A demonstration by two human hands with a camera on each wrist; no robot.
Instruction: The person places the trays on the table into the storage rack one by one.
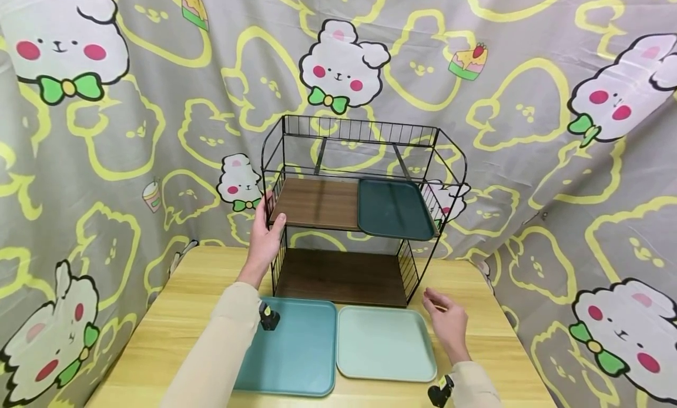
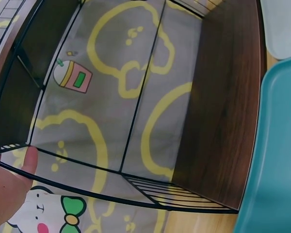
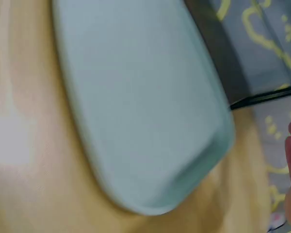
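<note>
A black wire two-tier rack point(image 1: 344, 227) with brown wooden shelves stands at the back of the table. My left hand point(image 1: 264, 237) grips its left side frame at the upper shelf, thumb in front and fingers on the outer side. In the left wrist view the thumb point(image 2: 30, 162) lies over the black wire. A dark green tray point(image 1: 396, 208) sits on the right half of the upper shelf. Near the rack's lower right corner, my right hand point(image 1: 446, 323) hovers with loosely bent fingers, holding nothing. Beside it lies a pale green tray point(image 1: 386, 343), also large in the right wrist view.
A blue-teal tray point(image 1: 296, 346) lies flat on the wooden table point(image 1: 497, 337), left of the pale green one, both in front of the rack. The lower shelf point(image 1: 341, 276) is bare brown board. A patterned grey curtain point(image 1: 211, 102) encloses the back and sides.
</note>
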